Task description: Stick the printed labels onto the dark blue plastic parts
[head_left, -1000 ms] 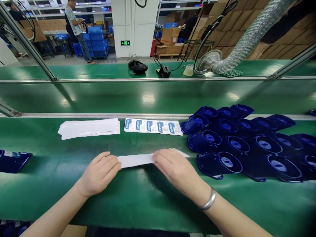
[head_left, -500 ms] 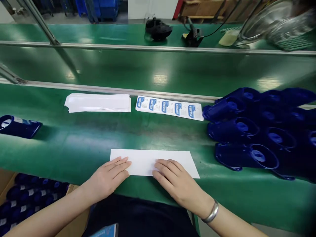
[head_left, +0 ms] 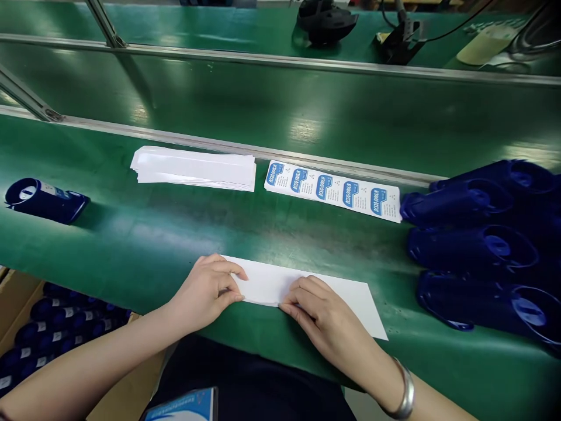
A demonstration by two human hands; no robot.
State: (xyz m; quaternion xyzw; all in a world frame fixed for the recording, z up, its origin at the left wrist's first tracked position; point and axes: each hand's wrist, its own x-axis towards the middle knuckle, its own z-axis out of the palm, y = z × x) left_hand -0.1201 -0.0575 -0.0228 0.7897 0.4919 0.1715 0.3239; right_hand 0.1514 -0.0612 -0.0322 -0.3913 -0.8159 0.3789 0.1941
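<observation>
A white paper strip (head_left: 346,292) lies on the green bench directly in front of me. My left hand (head_left: 214,289) is curled over its left end, the thumb at the near edge and the index finger on top. Along that same edge, near the middle, my right hand (head_left: 313,307) pinches the paper between thumb and fingers. The near edge looks slightly lifted between the two hands. Beyond it lie a stack of blank white strips (head_left: 195,169) and a strip of blue-and-white printed labels (head_left: 333,191).
Several dark blue plastic housings (head_left: 473,248) stand grouped at the right. One labelled blue housing (head_left: 48,200) lies at the left. Below the bench's left edge, a cardboard box (head_left: 17,298) holds more blue parts. A metal rail (head_left: 197,142) runs behind the papers.
My fingers, flat on the strip before, have curled, and both thumbs have come to its near edge. The view has tilted down and turned left.
</observation>
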